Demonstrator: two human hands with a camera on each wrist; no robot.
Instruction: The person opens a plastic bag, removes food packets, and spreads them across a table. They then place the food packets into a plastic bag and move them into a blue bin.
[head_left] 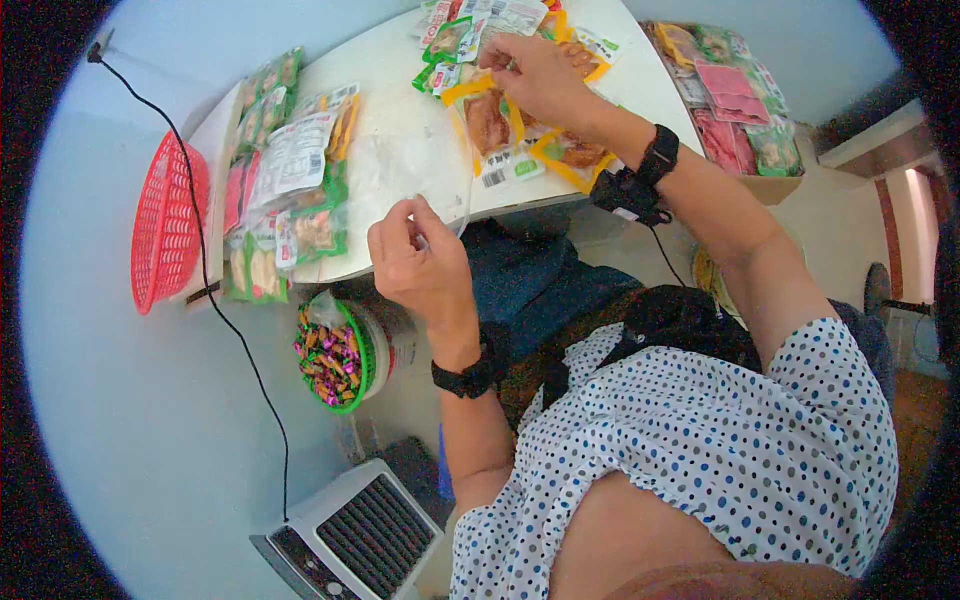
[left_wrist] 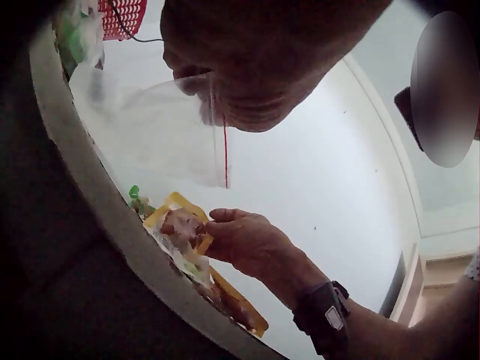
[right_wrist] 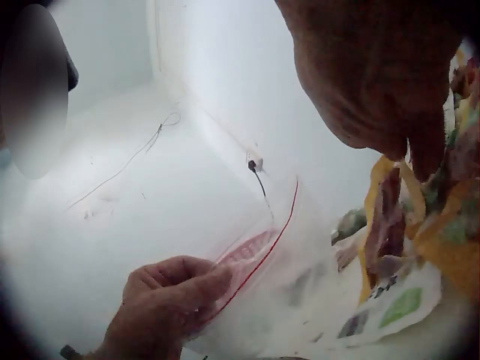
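Observation:
My left hand [head_left: 425, 258] pinches the rim of a clear zip bag [head_left: 405, 165], whose red seal line shows in both wrist views. The bag [right_wrist: 292, 277] hangs open-looking and see-through over the white table. Farther right, my right hand [head_left: 540, 82] pinches the upper edge of a yellow-edged snack packet [head_left: 487, 122] with brown meat showing in its window. In the left wrist view this packet [left_wrist: 180, 223] stands upright under the right fingertips. Another yellow-edged packet [head_left: 572, 155] lies beside it near the table's front edge.
Green, white and yellow packets [head_left: 300, 160] are piled at the table's left, beside a red basket [head_left: 170, 220]. More packets [head_left: 455, 40] lie at the back. A filled box [head_left: 775, 188] stands right. Below sit a green-rimmed candy basket [head_left: 365, 350] and a grey-white appliance [head_left: 350, 530].

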